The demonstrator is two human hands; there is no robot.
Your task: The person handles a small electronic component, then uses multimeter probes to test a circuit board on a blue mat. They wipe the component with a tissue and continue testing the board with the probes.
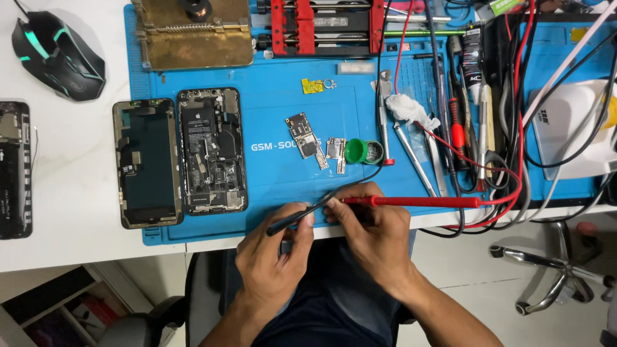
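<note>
My left hand (276, 247) grips a black test probe (292, 217) at the near edge of the blue work mat (276, 115). My right hand (369, 225) grips a red test probe (411, 201) that points left, its tip close to the black one. Both hands rest at the table's front edge. Beyond them lie a small phone logic board (302, 136), a smaller board piece (336, 153) and a green round pot (361, 151). An opened phone body (211, 151) and its detached screen (146, 164) lie side by side at the left.
A black mouse (58, 54) and another dark phone part (14, 168) sit on the white table at left. A brass board holder (193, 32) and red clamp (324, 26) stand at the back. Tweezers, screwdrivers and tangled cables (488, 128) crowd the right. A chair base (559, 270) is below.
</note>
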